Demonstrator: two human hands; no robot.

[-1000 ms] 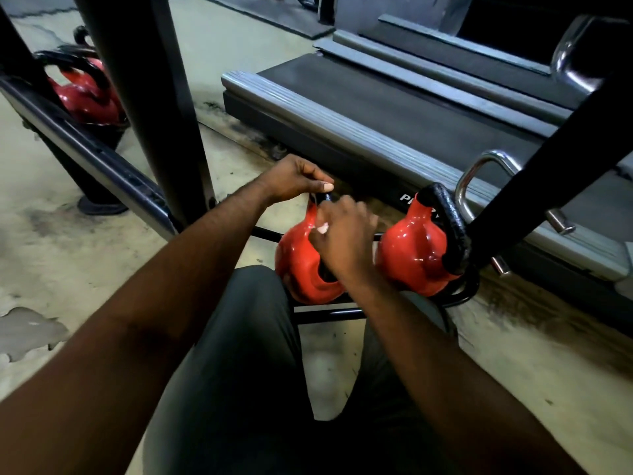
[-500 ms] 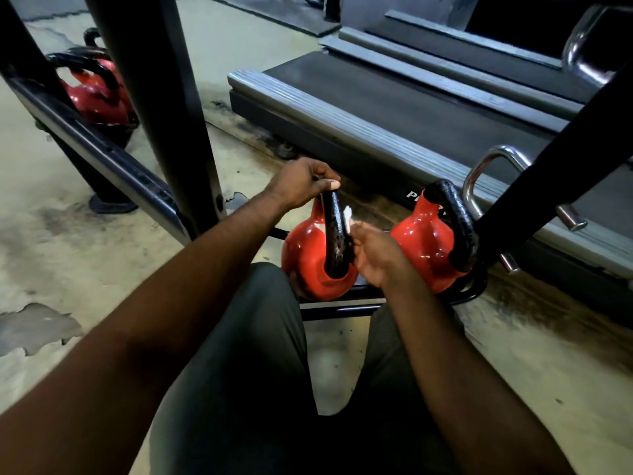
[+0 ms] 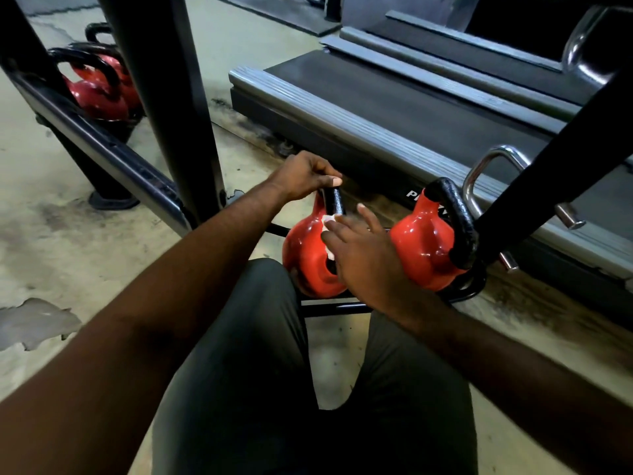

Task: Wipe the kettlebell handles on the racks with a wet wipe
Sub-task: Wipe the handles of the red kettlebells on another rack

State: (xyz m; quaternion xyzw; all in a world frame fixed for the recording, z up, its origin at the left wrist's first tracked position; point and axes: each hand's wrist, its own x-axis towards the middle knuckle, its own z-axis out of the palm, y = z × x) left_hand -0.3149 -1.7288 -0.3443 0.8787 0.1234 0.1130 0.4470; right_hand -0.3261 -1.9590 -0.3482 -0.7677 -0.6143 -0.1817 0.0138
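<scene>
Spread right grip (image 3: 368, 262) presses wipe (image 3: 328, 219) on handle (image 3: 334, 202), below left grip (image 3: 303, 178) pinching it.

Single head-worn wide-angle view, looking forward and down, close over the rack (image 3: 329, 307)

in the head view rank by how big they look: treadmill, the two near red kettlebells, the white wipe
1. treadmill, by far the largest
2. left kettlebell and right kettlebell: look alike, not ranked; the right hand covers part of the left one
3. wet wipe, smallest, mostly under that hand
</scene>
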